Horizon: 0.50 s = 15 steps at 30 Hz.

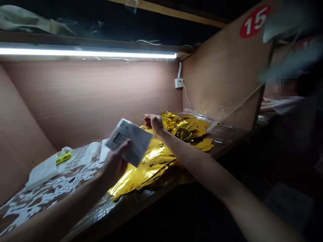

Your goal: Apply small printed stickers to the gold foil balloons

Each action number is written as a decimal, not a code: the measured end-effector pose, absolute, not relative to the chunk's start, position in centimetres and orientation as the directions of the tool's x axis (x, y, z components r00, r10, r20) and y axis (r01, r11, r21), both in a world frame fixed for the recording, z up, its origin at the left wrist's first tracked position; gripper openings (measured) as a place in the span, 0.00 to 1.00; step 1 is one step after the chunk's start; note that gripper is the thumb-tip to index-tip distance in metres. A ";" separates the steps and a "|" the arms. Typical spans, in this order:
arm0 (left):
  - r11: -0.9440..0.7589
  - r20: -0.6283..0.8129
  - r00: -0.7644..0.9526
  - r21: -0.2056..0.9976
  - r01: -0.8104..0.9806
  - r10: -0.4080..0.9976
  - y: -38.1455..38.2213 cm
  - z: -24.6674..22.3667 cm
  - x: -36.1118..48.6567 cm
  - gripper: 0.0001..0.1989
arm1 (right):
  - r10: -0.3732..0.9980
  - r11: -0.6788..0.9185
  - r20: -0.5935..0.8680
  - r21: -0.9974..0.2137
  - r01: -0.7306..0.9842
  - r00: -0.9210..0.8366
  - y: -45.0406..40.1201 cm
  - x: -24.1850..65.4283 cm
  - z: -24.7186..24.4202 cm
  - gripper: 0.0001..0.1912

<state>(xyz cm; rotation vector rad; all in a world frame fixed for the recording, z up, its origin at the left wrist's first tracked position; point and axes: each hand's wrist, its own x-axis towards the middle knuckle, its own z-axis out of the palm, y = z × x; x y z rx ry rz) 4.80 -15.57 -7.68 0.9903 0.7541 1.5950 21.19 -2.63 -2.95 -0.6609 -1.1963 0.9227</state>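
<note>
Fingers (125, 147) of the left hand (114, 164) clench one clear plastic packet (127, 141), its print unreadable, above a wooden bench (227, 143). Left of it lie one white bag (42, 171) and one yellow item (63, 158), unidentified. The right hand (153, 122) curls against a crumpled gold foil (156, 161) on the bench, grip unclear; its pieces are uncountable. Far right, one co-worker's hand (267, 104) is blurred, partly behind a partition (227, 67) numbered 15.

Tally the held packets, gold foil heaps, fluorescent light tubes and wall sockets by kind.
Plastic-sleeved packet in the left hand: 1
Gold foil heap: 1
Fluorescent light tube: 1
Wall socket: 1
Total: 4
</note>
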 end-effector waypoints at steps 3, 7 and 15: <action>-0.050 0.074 0.062 0.942 -0.331 0.995 -16.3 -11.5 9.2 0.13 | 0.870 0.493 0.473 -0.817 -0.298 0.144 -2.0 22.5 -2.1 0.18; 0.017 0.017 0.157 0.977 -0.212 0.987 -15.9 -13.4 10.9 0.21 | 0.850 0.526 0.491 -0.808 -0.265 0.193 -1.7 25.6 -0.6 0.20; 0.067 -0.040 0.169 0.986 -0.156 0.985 -11.0 -12.4 9.4 0.18 | 0.810 0.480 0.499 -0.866 0.141 0.309 1.3 37.6 0.2 0.19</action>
